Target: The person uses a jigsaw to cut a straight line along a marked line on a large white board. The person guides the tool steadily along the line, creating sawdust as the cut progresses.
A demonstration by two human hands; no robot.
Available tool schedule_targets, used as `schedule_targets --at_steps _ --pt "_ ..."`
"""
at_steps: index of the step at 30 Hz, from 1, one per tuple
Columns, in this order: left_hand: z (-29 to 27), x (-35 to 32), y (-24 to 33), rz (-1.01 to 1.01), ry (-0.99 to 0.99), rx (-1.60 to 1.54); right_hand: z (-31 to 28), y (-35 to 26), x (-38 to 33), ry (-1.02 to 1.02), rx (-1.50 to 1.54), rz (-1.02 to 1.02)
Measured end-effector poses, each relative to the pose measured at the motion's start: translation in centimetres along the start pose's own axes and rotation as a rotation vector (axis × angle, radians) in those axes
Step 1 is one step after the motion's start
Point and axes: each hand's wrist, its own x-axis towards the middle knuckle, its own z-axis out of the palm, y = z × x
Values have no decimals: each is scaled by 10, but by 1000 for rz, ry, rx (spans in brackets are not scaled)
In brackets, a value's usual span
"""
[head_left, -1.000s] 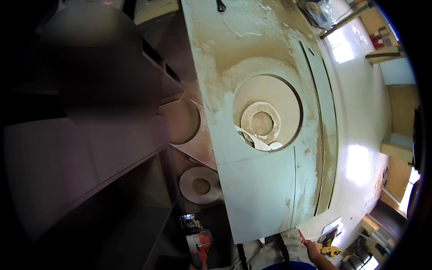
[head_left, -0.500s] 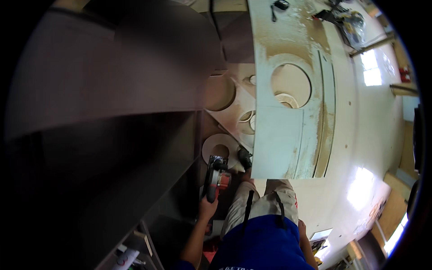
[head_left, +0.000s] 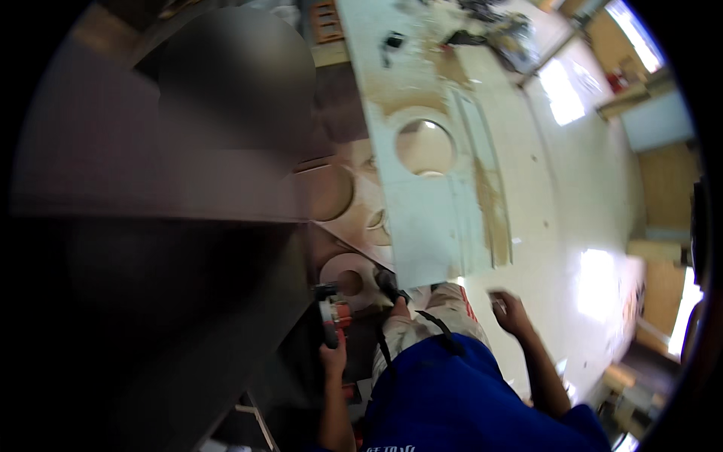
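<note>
My left hand (head_left: 333,355) is wrapped round a red and black handheld power tool (head_left: 340,313) with a flat black base at its far end; blur hides its exact kind. The tool is held low, beside a ring-shaped board offcut (head_left: 331,268) on the floor. Past my right thigh, my right hand (head_left: 512,313) is raised in the air with its fingers apart and nothing in it. It is nearest to the front right corner of a pale, dusty board (head_left: 422,226) with a round hole cut through it.
A large dark panel (head_left: 151,181) fills the left side. Between it and the pale board, cut boards with round holes (head_left: 361,192) lie lower down. A small black object (head_left: 393,41) rests on the pale board; clear plastic wrapping (head_left: 516,45) lies at the far right.
The view has turned, so the pale board appears shifted left and tilted. My right hand has come up from beside my hip and forward. My left hand still grips the power tool.
</note>
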Motion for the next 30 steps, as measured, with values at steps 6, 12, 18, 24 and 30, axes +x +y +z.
schedule_targets --at_steps 6,12,18,24,30 --pt "-41 33 3 -16 59 279 -77 -337 16 -528 -98 -776" --pt "-45 -18 92 170 -96 251 -123 -440 -42 -331 -484 -1025" --pt "-62 -29 121 335 -120 359 -101 -371 -56 -2 -601 -827" --pt "-109 -53 148 258 -137 347 -126 -214 25 -491 -410 -614" --pt "-134 -80 213 160 -111 409 -97 -23 12 -589 -107 -104"
